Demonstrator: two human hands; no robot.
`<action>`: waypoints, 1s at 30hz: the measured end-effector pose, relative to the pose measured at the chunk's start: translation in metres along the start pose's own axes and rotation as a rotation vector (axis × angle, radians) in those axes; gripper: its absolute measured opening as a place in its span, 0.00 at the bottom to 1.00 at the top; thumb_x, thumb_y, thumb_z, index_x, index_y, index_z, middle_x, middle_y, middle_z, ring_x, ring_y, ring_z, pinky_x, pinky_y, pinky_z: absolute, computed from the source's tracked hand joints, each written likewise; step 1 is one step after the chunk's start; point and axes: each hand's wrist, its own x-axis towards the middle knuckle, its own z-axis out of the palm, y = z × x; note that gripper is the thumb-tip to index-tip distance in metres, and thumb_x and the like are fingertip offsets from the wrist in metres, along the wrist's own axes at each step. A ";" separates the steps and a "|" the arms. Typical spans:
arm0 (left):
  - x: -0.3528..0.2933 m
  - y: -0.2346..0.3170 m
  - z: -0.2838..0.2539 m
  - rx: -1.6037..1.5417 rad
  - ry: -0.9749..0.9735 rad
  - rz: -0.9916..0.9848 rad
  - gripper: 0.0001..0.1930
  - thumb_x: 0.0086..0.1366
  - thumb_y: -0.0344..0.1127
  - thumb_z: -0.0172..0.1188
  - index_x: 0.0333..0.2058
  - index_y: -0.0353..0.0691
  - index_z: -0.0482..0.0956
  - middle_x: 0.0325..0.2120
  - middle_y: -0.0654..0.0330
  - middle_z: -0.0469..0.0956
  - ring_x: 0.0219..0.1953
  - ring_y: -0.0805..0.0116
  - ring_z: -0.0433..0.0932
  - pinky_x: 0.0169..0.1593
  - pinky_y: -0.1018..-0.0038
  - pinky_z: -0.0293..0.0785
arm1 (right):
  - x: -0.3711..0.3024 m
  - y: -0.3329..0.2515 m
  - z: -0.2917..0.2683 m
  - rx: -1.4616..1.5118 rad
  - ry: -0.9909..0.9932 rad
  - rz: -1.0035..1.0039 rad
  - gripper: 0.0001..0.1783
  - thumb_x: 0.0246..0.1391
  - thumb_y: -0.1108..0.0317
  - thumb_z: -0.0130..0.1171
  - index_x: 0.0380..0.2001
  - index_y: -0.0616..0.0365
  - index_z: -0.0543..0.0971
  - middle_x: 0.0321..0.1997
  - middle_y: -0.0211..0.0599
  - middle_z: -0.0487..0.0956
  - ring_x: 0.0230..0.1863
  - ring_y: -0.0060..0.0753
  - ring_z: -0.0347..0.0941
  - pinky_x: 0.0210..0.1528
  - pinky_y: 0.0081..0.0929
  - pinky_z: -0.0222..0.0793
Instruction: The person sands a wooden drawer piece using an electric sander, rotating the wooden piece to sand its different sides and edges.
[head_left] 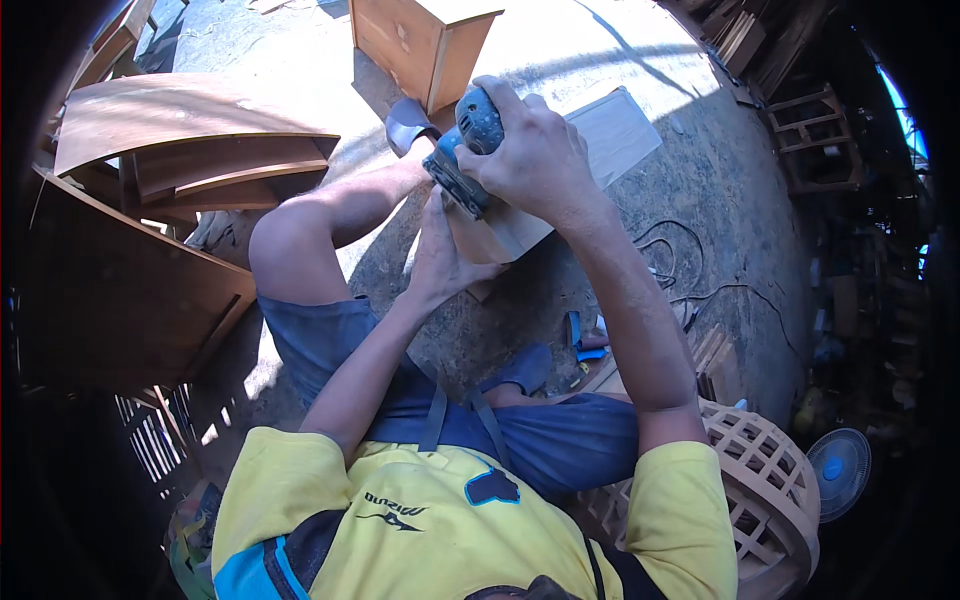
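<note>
Right hand clamps a blue sander on a wooden panel; left hand, fingers wrapped, braces its near end, where the sander could slip and graze them.

Centre of the frame: sander on the near end of a wooden panel, under the right hand, with the left hand against the panel's lower edge. Upper left: curved boards; top centre, behind the panel: a cabinet. Lower right: lattice stool, with a fan just right of it.
</note>
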 end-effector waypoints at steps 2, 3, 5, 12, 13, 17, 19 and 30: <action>-0.002 -0.004 -0.003 0.069 0.017 -0.023 0.78 0.39 0.52 0.89 0.78 0.31 0.41 0.68 0.39 0.61 0.72 0.38 0.65 0.75 0.50 0.66 | -0.003 -0.001 0.003 -0.003 0.012 -0.007 0.41 0.52 0.52 0.75 0.68 0.45 0.73 0.40 0.56 0.84 0.45 0.64 0.86 0.49 0.55 0.82; -0.002 -0.005 -0.003 0.067 0.018 -0.020 0.78 0.39 0.52 0.89 0.78 0.31 0.41 0.68 0.39 0.61 0.72 0.38 0.65 0.75 0.50 0.66 | -0.003 0.001 0.002 -0.011 0.027 -0.016 0.40 0.52 0.51 0.75 0.68 0.45 0.73 0.41 0.57 0.84 0.46 0.64 0.86 0.49 0.55 0.82; -0.005 -0.004 -0.001 0.069 -0.003 -0.006 0.78 0.39 0.52 0.89 0.78 0.31 0.41 0.69 0.38 0.60 0.72 0.37 0.65 0.75 0.49 0.66 | -0.025 0.007 -0.006 -0.029 -0.003 -0.017 0.41 0.52 0.52 0.74 0.68 0.45 0.73 0.42 0.56 0.84 0.47 0.64 0.86 0.51 0.56 0.82; 0.000 -0.002 0.005 0.065 0.099 0.056 0.80 0.37 0.52 0.90 0.78 0.32 0.40 0.70 0.36 0.60 0.74 0.36 0.63 0.75 0.48 0.65 | -0.024 0.017 -0.011 -0.040 0.039 0.055 0.40 0.55 0.55 0.74 0.70 0.46 0.72 0.45 0.57 0.84 0.46 0.65 0.85 0.51 0.56 0.81; -0.003 -0.004 0.004 0.063 0.096 0.055 0.80 0.37 0.52 0.90 0.78 0.32 0.40 0.70 0.36 0.60 0.74 0.36 0.63 0.75 0.48 0.65 | -0.034 0.012 -0.011 -0.042 0.037 0.058 0.40 0.55 0.55 0.74 0.70 0.46 0.72 0.45 0.57 0.84 0.46 0.65 0.85 0.51 0.56 0.81; -0.008 -0.014 0.006 -0.013 0.087 -0.075 0.79 0.40 0.57 0.89 0.78 0.31 0.40 0.71 0.36 0.59 0.75 0.36 0.62 0.76 0.46 0.63 | -0.112 -0.031 -0.029 -0.150 -0.179 -0.054 0.47 0.51 0.56 0.78 0.74 0.42 0.69 0.45 0.51 0.77 0.40 0.58 0.85 0.42 0.48 0.84; -0.009 -0.024 0.014 0.011 0.118 0.011 0.72 0.49 0.58 0.84 0.78 0.30 0.43 0.72 0.36 0.58 0.75 0.37 0.61 0.76 0.47 0.62 | -0.143 -0.040 -0.023 -0.229 -0.164 -0.134 0.49 0.50 0.58 0.79 0.74 0.41 0.69 0.45 0.49 0.75 0.38 0.55 0.84 0.38 0.45 0.84; -0.020 -0.039 0.027 -0.493 0.044 -0.106 0.52 0.59 0.51 0.77 0.75 0.37 0.58 0.70 0.44 0.65 0.73 0.46 0.66 0.75 0.53 0.62 | -0.112 -0.060 0.019 -0.371 0.030 -0.189 0.35 0.60 0.67 0.68 0.70 0.49 0.71 0.46 0.48 0.76 0.33 0.40 0.86 0.29 0.29 0.84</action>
